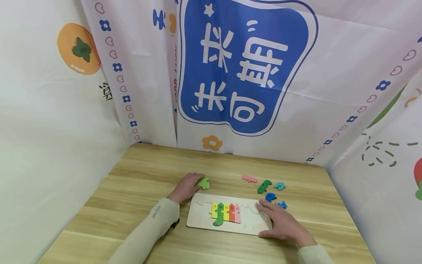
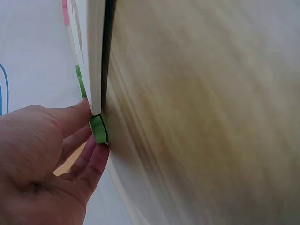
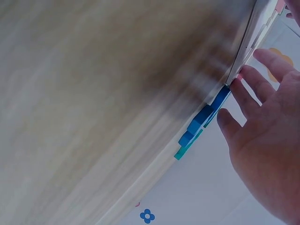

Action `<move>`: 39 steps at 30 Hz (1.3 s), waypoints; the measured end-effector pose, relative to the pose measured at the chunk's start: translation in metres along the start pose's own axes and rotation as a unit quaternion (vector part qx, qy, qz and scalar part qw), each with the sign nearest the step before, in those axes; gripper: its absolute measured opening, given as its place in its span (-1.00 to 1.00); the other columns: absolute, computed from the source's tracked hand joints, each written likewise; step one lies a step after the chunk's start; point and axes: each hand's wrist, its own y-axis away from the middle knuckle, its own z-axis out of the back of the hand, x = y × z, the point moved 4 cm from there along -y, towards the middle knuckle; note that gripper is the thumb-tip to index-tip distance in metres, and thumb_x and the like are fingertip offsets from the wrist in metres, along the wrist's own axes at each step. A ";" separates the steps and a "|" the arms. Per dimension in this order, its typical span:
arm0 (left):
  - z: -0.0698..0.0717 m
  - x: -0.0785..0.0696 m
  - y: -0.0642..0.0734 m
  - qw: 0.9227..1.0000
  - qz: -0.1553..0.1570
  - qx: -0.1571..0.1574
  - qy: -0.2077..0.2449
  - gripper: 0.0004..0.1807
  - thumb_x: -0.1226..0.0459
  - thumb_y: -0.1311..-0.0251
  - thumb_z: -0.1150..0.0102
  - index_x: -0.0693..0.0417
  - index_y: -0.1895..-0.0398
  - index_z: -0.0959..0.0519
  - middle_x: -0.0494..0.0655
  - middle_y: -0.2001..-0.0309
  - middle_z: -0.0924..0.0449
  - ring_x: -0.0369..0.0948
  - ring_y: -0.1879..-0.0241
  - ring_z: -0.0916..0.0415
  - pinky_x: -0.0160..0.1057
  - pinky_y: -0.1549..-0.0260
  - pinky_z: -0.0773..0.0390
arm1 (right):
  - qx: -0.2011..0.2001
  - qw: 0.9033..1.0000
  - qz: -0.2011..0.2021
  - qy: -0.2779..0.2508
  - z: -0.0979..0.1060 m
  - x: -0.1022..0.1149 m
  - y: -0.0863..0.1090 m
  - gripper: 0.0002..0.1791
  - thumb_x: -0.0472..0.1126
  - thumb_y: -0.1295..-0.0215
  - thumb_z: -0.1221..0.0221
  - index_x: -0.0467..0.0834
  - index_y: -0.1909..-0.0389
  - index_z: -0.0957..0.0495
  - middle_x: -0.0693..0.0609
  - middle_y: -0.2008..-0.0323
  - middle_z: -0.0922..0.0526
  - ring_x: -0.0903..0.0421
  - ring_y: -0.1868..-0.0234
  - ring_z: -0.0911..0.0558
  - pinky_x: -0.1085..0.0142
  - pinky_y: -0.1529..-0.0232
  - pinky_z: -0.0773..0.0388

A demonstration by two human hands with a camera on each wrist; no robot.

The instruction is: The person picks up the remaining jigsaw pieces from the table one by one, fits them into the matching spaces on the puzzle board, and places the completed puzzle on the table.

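Note:
My left hand pinches a light green puzzle piece just behind the left end of a pale wooden puzzle board. In the left wrist view the green piece shows between thumb and fingertips, close to the board's edge. My right hand rests with spread fingers on the board's right end. Set in the middle of the board are several yellow, red and pink fence-like pieces and a dark green curved piece. Part of the board's right edge is hidden by the right hand.
Behind the board's right end lie loose pieces: a pink one, a dark green one, a teal one and two blue ones, the larger blue piece beside the right fingers. Printed curtains enclose the wooden table.

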 end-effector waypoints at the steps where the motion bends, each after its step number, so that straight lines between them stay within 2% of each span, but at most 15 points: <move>1: 0.000 -0.001 0.000 1.000 0.001 0.000 0.001 -0.51 0.36 -0.34 -0.32 0.11 -0.34 -0.55 0.13 -0.20 -0.65 0.09 -0.19 -0.56 0.12 -0.25 -0.52 | 0.000 1.000 0.001 0.000 0.000 0.000 0.000 0.12 0.43 -0.05 -0.41 -0.04 -0.56 -0.31 -0.13 -0.59 -0.23 -0.31 -0.55 -0.25 -0.32 -0.44 -0.24; 6: 0.002 -0.004 0.002 1.000 0.007 0.007 0.009 -0.48 0.33 -0.41 -0.25 0.11 -0.42 -0.48 0.16 -0.27 -0.61 0.13 -0.25 -0.53 0.15 -0.32 -0.46 | 0.000 1.000 0.002 -0.002 0.000 0.000 -0.001 0.13 0.43 -0.04 -0.41 -0.05 -0.56 -0.31 -0.14 -0.59 -0.24 -0.30 -0.55 -0.25 -0.33 -0.45 -0.20; 9: 0.006 -0.006 0.002 0.999 0.009 0.005 0.042 -0.45 0.32 -0.45 -0.21 0.13 -0.47 -0.42 0.18 -0.32 -0.57 0.13 -0.30 -0.51 0.15 -0.35 -0.44 | 0.002 1.000 -0.003 0.000 0.000 -0.001 -0.001 0.13 0.44 -0.04 -0.41 -0.04 -0.56 -0.31 -0.12 -0.59 -0.24 -0.29 -0.56 -0.24 -0.33 -0.47 -0.17; 15: 0.016 -0.007 0.001 0.989 0.020 0.008 0.148 -0.37 0.35 -0.50 -0.14 0.13 -0.58 -0.25 0.14 -0.20 -0.63 -0.01 -0.14 -0.61 0.02 -0.17 -0.61 | 0.003 1.000 -0.009 -0.003 0.001 -0.001 -0.002 0.14 0.44 -0.05 -0.41 -0.07 -0.56 -0.30 -0.12 -0.59 -0.24 -0.30 -0.56 -0.24 -0.34 -0.48 -0.14; 20: 0.023 -0.008 0.000 0.986 0.015 0.015 0.167 -0.32 0.34 -0.53 -0.08 0.09 -0.64 -0.13 0.11 -0.19 -0.64 -0.06 -0.13 -0.62 -0.03 -0.14 -0.63 | 0.002 1.000 -0.016 0.004 0.002 0.002 -0.004 0.15 0.48 -0.05 -0.38 -0.05 -0.57 -0.30 -0.10 -0.59 -0.25 -0.29 -0.55 -0.25 -0.32 -0.47 -0.18; 23: 0.024 -0.008 0.003 0.979 0.023 0.029 0.200 -0.30 0.31 -0.57 -0.03 -0.01 -0.67 -0.07 0.11 -0.24 -0.60 -0.04 -0.21 -0.58 0.00 -0.19 -0.60 | 0.000 1.000 -0.017 0.009 0.002 0.002 -0.005 0.16 0.49 -0.03 -0.38 -0.04 -0.56 -0.31 -0.09 -0.59 -0.25 -0.30 -0.55 -0.26 -0.32 -0.46 -0.20; 25: 0.025 -0.008 0.005 0.970 0.035 0.043 0.236 -0.30 0.28 -0.59 -0.01 -0.12 -0.69 -0.04 0.11 -0.28 -0.56 -0.03 -0.25 -0.54 0.02 -0.21 -0.58 | -0.001 1.000 -0.017 0.013 0.002 0.002 -0.007 0.16 0.50 -0.02 -0.38 -0.04 -0.57 -0.30 -0.08 -0.59 -0.25 -0.30 -0.55 -0.26 -0.32 -0.46 -0.21; 27: 0.026 -0.009 0.006 0.953 0.054 0.060 0.293 -0.31 0.24 -0.61 0.03 -0.23 -0.69 -0.03 0.11 -0.35 -0.49 -0.01 -0.30 -0.49 0.06 -0.25 -0.55 | -0.004 1.000 -0.016 0.016 0.002 0.002 -0.008 0.16 0.49 -0.03 -0.38 -0.05 -0.57 -0.30 -0.09 -0.59 -0.25 -0.30 -0.55 -0.25 -0.32 -0.47 -0.20; 29: 0.025 -0.008 0.007 0.925 0.064 0.077 0.366 -0.37 0.24 -0.63 0.08 -0.21 -0.67 -0.07 0.17 -0.36 -0.46 0.05 -0.30 -0.47 0.13 -0.29 -0.50 | -0.005 1.000 -0.018 0.016 0.001 0.001 -0.010 0.16 0.48 -0.03 -0.39 -0.05 -0.57 -0.30 -0.08 -0.59 -0.25 -0.29 -0.56 -0.25 -0.31 -0.47 -0.20; 32: 0.023 -0.008 0.006 0.878 0.070 0.090 0.464 -0.44 0.27 -0.65 0.14 -0.01 -0.63 -0.14 0.24 -0.33 -0.44 0.12 -0.27 -0.48 0.23 -0.35 -0.42 | -0.004 1.000 -0.023 0.009 0.002 0.002 -0.012 0.15 0.46 -0.04 -0.40 -0.04 -0.57 -0.30 -0.08 -0.59 -0.25 -0.29 -0.56 -0.24 -0.30 -0.48 -0.18; 33: 0.022 -0.008 0.006 0.865 0.069 0.091 0.489 -0.46 0.29 -0.64 0.15 0.07 -0.61 -0.17 0.26 -0.31 -0.45 0.13 -0.26 -0.48 0.25 -0.36 -0.40 | -0.002 1.000 -0.025 0.007 0.002 0.003 -0.012 0.14 0.46 -0.04 -0.40 -0.04 -0.57 -0.30 -0.08 -0.59 -0.25 -0.29 -0.57 -0.23 -0.30 -0.49 -0.18; 34: 0.021 -0.007 0.006 0.854 0.070 0.093 0.506 -0.48 0.31 -0.64 0.16 0.12 -0.59 -0.18 0.27 -0.28 -0.47 0.13 -0.24 -0.49 0.27 -0.36 -0.38 | -0.002 1.000 -0.025 0.003 0.002 0.003 -0.013 0.14 0.45 -0.04 -0.41 -0.04 -0.57 -0.30 -0.08 -0.59 -0.24 -0.30 -0.57 -0.23 -0.30 -0.49 -0.18; 36: 0.020 -0.007 0.006 0.848 0.069 0.092 0.517 -0.48 0.31 -0.64 0.16 0.18 -0.57 -0.19 0.25 -0.28 -0.49 0.09 -0.23 -0.52 0.27 -0.36 -0.39 | -0.002 1.000 -0.026 0.001 0.002 0.004 -0.014 0.14 0.45 -0.04 -0.41 -0.04 -0.57 -0.30 -0.08 -0.60 -0.24 -0.30 -0.57 -0.22 -0.30 -0.48 -0.18; 39: 0.020 -0.008 0.007 0.847 0.067 0.092 0.519 -0.48 0.30 -0.64 0.13 0.17 -0.57 -0.20 0.22 -0.28 -0.51 0.07 -0.22 -0.53 0.26 -0.35 -0.40 | -0.005 1.000 -0.028 0.002 0.003 0.004 -0.015 0.14 0.43 -0.04 -0.42 -0.04 -0.57 -0.30 -0.08 -0.59 -0.25 -0.29 -0.57 -0.23 -0.30 -0.48 -0.20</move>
